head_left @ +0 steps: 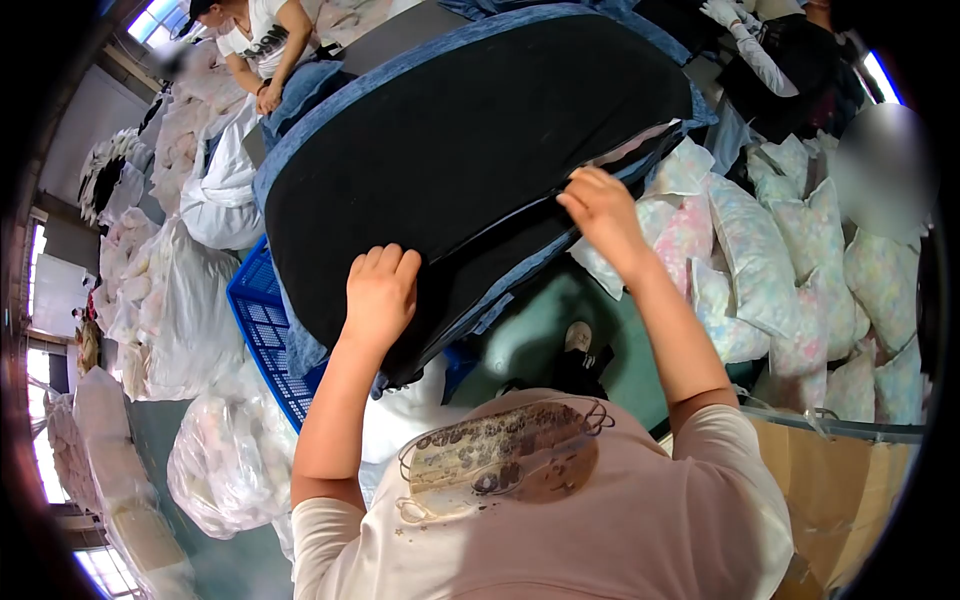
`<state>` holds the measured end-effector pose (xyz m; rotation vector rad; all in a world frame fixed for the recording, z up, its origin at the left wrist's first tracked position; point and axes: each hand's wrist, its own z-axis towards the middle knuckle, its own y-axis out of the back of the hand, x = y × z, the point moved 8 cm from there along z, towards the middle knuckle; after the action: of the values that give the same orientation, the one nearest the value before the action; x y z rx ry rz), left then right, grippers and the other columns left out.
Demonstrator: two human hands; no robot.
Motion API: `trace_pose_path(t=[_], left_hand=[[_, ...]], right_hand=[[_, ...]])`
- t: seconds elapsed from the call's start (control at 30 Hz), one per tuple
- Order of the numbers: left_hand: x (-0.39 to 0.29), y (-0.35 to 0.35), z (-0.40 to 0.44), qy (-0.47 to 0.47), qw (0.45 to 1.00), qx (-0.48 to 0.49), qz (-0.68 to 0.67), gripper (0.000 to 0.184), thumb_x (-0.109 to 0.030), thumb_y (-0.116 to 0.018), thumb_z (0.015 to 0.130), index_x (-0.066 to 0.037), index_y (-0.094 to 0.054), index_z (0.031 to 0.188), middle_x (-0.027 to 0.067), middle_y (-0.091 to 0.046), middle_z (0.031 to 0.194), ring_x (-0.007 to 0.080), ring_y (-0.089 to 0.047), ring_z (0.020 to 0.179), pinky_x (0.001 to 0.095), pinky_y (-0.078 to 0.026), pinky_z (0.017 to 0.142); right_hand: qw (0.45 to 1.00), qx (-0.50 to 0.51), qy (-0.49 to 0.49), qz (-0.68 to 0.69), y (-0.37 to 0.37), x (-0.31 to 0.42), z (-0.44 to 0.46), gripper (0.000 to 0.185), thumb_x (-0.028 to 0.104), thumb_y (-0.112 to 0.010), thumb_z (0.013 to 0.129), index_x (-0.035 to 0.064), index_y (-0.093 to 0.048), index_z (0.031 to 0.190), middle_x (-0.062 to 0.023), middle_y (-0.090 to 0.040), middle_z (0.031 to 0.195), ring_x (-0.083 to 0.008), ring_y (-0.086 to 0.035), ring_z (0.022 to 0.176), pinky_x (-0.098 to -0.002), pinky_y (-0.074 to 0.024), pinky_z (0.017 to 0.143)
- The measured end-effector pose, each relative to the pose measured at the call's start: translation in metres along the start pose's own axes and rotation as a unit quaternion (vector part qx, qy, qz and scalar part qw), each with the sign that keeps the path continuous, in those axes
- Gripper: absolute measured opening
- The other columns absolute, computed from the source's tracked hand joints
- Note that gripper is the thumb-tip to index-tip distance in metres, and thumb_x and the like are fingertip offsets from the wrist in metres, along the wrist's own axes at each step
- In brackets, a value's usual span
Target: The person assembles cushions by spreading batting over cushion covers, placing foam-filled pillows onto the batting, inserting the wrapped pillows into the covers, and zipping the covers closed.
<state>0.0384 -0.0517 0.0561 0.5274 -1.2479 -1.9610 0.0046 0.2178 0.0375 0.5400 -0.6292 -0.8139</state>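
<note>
A large cushion cover (440, 140), black on its upper face with blue plush-looking sides, lies in front of me. Its near edge gapes in a long slit, and a pale pinkish filling shows at the right end. My left hand (383, 292) is closed on the black fabric at the left end of the slit. Farther right, my right hand (603, 212) pinches the cover's edge beside the opening; whether a zipper pull sits between those fingers is too small to tell. The near flap of the cover hangs down toward me.
A blue plastic crate (265, 325) stands under the cover's left side. Stuffed pillow-like bags (765, 255) are heaped at right, above a cardboard box (830, 490). Clear plastic sacks (225, 455) fill the left. A co-worker (265, 45) handles blue fabric at upper left.
</note>
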Motion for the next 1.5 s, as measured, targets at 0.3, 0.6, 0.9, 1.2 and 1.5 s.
trace_pose_path(t=[0.3, 0.6, 0.9, 1.2, 1.5], left_hand=[[-0.011, -0.010, 0.003, 0.011, 0.997, 0.050, 0.052, 0.016, -0.005, -0.065, 0.071, -0.009, -0.056, 0.083, 0.0079, -0.050, 0.078, 0.0271, -0.053, 0.075, 0.0391, -0.042, 0.066], [-0.031, 0.001, 0.068, 0.164, 0.950, 0.160, -0.213, 0.033, -0.024, -0.082, 0.076, -0.002, -0.061, 0.063, 0.0076, -0.056, 0.055, 0.0200, -0.057, 0.047, 0.0289, -0.044, 0.047], [-0.204, -0.084, 0.368, -0.164, 0.949, 0.089, -0.254, 0.031, -0.012, -0.076, 0.079, -0.003, -0.061, 0.105, 0.0097, -0.058, 0.093, 0.0223, -0.060, 0.068, 0.0301, -0.048, 0.058], [-0.299, -0.262, 0.469, -0.307, 0.923, 0.230, 0.002, 0.030, -0.023, -0.075, 0.075, -0.009, -0.066, 0.099, 0.0124, -0.068, 0.088, 0.0326, -0.068, 0.082, 0.0432, -0.053, 0.070], [-0.267, -0.275, 0.490, -0.131, 0.922, 0.260, -0.254, 0.030, -0.026, -0.080, 0.072, -0.004, -0.060, 0.075, 0.0113, -0.057, 0.061, 0.0305, -0.055, 0.057, 0.0396, -0.043, 0.055]], right_hand=[[0.977, -0.043, -0.196, -0.072, 0.071, -0.222, -0.034, 0.020, 0.022, -0.065, 0.088, 0.0017, -0.068, 0.091, -0.0100, -0.066, 0.099, -0.0313, -0.064, 0.092, -0.0378, -0.0499, 0.078], [0.865, -0.240, -0.374, 0.234, 0.066, -0.286, -0.072, 0.014, 0.012, -0.070, 0.088, -0.0007, -0.070, 0.094, -0.0051, -0.067, 0.084, -0.0134, -0.062, 0.072, -0.0254, -0.0486, 0.067], [0.446, -0.376, -0.452, 0.675, -0.015, -0.302, -0.080, 0.010, 0.007, -0.071, 0.088, 0.0098, -0.062, 0.092, 0.0022, -0.059, 0.078, -0.0072, -0.049, 0.060, -0.0227, -0.0421, 0.057], [0.321, -0.348, -0.506, 0.721, -0.029, -0.304, -0.077, 0.008, 0.008, -0.068, 0.090, 0.0096, -0.065, 0.098, 0.0024, -0.059, 0.081, -0.0077, -0.053, 0.065, -0.0251, -0.0467, 0.060], [0.331, -0.328, -0.561, 0.684, -0.025, -0.302, -0.077, 0.017, 0.017, -0.075, 0.088, 0.0072, -0.063, 0.094, 0.0006, -0.060, 0.081, -0.0114, -0.058, 0.068, -0.0311, -0.0535, 0.066]])
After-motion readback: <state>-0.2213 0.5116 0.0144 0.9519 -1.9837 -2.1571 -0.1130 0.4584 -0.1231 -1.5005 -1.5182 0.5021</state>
